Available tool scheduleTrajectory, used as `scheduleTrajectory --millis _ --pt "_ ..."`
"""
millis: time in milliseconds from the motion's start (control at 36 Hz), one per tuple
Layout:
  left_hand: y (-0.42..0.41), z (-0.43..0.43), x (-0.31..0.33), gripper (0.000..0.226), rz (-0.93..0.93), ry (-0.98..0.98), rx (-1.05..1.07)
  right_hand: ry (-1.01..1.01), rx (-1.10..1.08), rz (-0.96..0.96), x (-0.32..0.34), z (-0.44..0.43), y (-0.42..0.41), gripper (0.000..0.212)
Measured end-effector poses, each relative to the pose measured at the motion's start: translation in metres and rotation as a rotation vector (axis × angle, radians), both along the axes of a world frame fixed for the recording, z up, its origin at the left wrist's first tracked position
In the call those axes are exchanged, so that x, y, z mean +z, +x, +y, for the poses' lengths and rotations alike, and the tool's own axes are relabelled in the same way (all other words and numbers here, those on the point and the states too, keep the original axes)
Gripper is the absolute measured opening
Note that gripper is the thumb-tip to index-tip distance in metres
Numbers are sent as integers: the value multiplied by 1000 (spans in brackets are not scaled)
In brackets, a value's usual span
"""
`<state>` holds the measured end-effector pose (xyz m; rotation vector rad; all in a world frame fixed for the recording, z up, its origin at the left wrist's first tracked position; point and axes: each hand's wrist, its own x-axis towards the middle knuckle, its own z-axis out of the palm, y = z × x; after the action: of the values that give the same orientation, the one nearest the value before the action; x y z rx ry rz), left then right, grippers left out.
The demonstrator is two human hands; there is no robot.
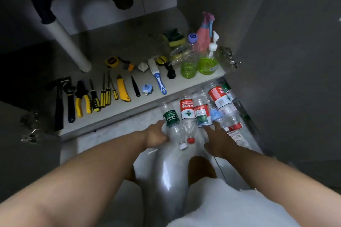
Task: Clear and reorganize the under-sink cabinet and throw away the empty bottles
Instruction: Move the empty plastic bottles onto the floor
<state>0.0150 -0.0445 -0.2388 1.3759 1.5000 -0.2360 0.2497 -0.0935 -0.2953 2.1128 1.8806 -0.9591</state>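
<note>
Empty water bottles (219,97) lie side by side on the floor, just in front of the open under-sink cabinet (110,46) and a little right of centre. Their long axes run near to far, with the caps pointing toward the person.

The left hand (156,134) curls its fingers round the green-labelled bottle (170,119), the leftmost of the row, holding the clear part above its white cap (183,146). The right hand (218,140) holds nothing. Its fingers are straight and spread, reaching to the near end of the red-and-green-labelled bottle (202,114); whether they touch it is unclear.

A red-labelled bottle (187,111) lies between the two hands, just beside the held one. The remaining bottles lie to the right and farther off, so the right hand is the nearer one for them.

What looks like a translucent plastic bag (166,171) sits between the knees, near the caps. Hand tools such as pliers (81,101) are lined up on the cabinet floor, far left.
</note>
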Motion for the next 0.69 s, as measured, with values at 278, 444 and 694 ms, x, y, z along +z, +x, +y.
scheduleTrajectory --millis 278,444,694 --pt "26 20 -59 86 -186 -21 459 -68 -359 -12 -37 18 3 73" --pt "34 28 -76 76 -249 -54 509 -68 -448 14 -53 21 4 68" --pt "62 29 -76 65 -305 22 422 194 -364 81 -28 12 15 68"
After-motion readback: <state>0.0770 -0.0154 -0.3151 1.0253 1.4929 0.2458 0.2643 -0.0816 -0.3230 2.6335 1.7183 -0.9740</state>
